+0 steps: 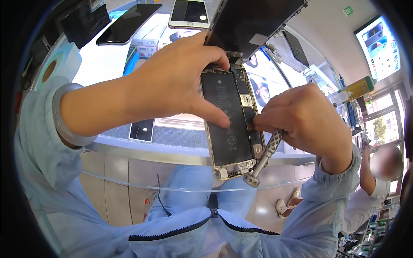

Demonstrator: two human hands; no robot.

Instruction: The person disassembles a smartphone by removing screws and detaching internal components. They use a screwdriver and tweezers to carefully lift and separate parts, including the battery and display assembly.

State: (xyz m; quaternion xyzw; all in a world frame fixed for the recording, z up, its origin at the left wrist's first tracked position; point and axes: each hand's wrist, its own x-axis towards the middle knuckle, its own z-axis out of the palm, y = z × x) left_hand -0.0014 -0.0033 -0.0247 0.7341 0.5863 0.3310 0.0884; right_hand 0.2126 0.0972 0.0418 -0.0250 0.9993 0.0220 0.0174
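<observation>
Here the opened phone (pixel 247 115) is gripped above the near edge of the desk (pixel 172 159) by the widely spanned left hand (pixel 185 81), a silver tool (pixel 267 158) being tucked in the tightly pinched right hand (pixel 307 116), and battery (pixel 228 139) pressure is best kept light.

one left hand (pixel 187 79), one right hand (pixel 301 114), one opened phone (pixel 238 142), one metal tool (pixel 267 155)
there is one battery (pixel 220 96), plus at least two other phones (pixel 129 24)
</observation>
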